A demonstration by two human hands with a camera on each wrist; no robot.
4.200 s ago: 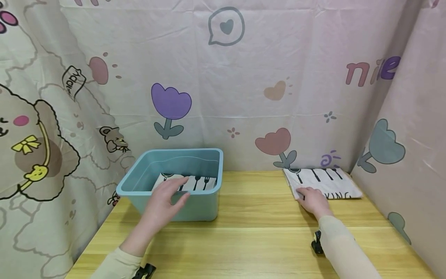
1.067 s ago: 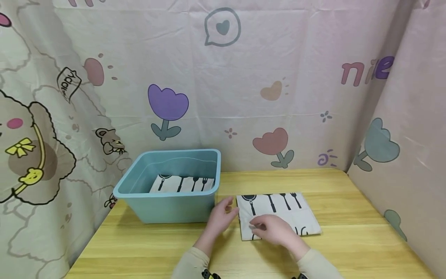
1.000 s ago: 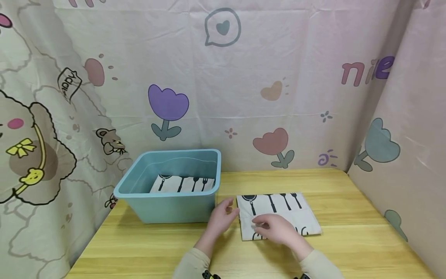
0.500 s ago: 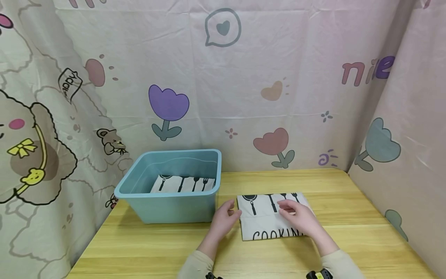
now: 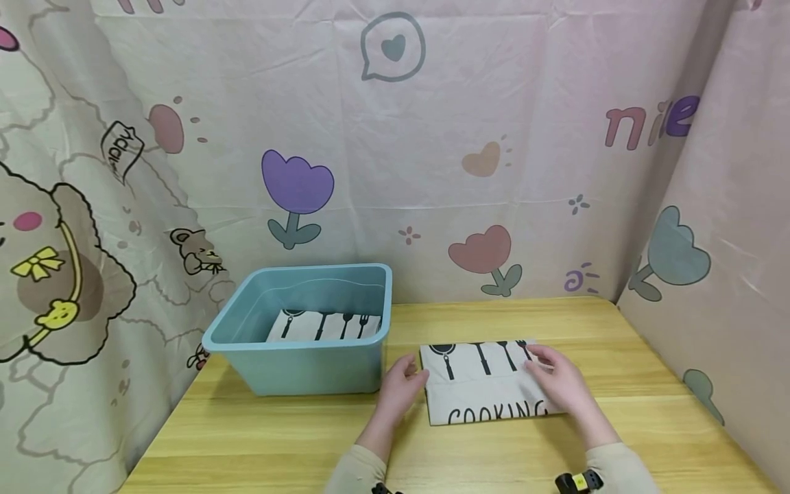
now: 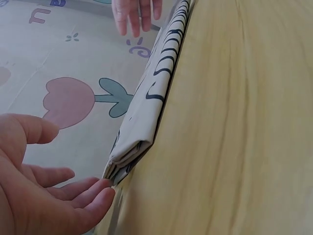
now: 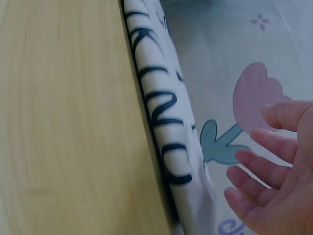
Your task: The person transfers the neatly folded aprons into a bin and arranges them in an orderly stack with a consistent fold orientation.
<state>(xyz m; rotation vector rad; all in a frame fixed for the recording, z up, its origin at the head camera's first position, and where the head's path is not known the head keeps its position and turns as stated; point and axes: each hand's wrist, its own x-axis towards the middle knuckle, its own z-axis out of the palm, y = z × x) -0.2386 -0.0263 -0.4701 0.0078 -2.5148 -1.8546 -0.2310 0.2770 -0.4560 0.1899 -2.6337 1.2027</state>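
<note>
A folded white cloth (image 5: 475, 384) printed with black kitchen utensils and the word COOKING lies flat on the table, right of the blue bin (image 5: 308, 370). At its left edge is my left hand (image 5: 398, 391), fingers loosely bent; in the left wrist view the fingertips (image 6: 105, 188) touch or nearly touch the layered corner. Over the right edge, my right hand (image 5: 564, 384) has its fingers relaxed and spread, gripping nothing. In the right wrist view those fingers (image 7: 266, 169) are beside the cloth with a gap. A second folded cloth (image 5: 327, 326) with the same print lies inside the bin.
The wooden table (image 5: 278, 446) is light-coloured. A printed curtain (image 5: 420, 137) hangs behind it and along both sides. The bin stands at the back left, close to my left hand.
The cloth has come from the back right to nearer the middle. My left hand left the bin for the cloth's left edge. Most recently, my right hand moved right across the cloth.
</note>
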